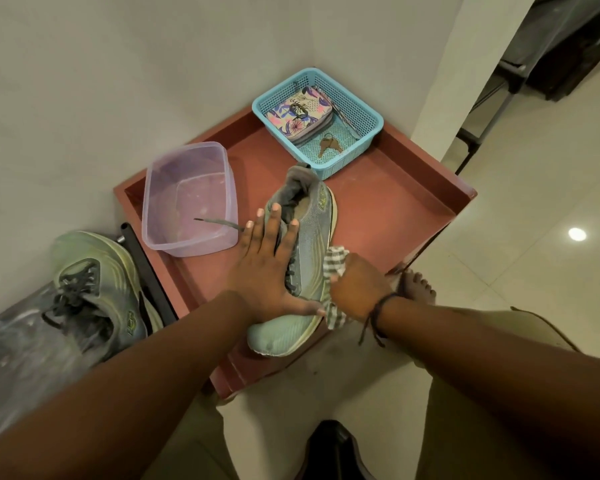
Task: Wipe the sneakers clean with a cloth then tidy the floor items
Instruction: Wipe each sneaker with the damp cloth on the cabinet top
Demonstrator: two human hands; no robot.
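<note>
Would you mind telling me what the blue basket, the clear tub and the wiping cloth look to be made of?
Blue basket: likely rigid plastic, matte, with moulded mesh walls. Clear tub: translucent, faintly purple plastic, glossy; its floor shows through. Cloth: soft woven fabric, striped grey and white, bunched in the right hand.

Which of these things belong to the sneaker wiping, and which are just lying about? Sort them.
Job in hand:
- sneaker under the left hand
- striped cloth gripped by the right hand
- second sneaker, off to the left

Lying about:
- blue basket with floral pouch and keys
- clear tub
</note>
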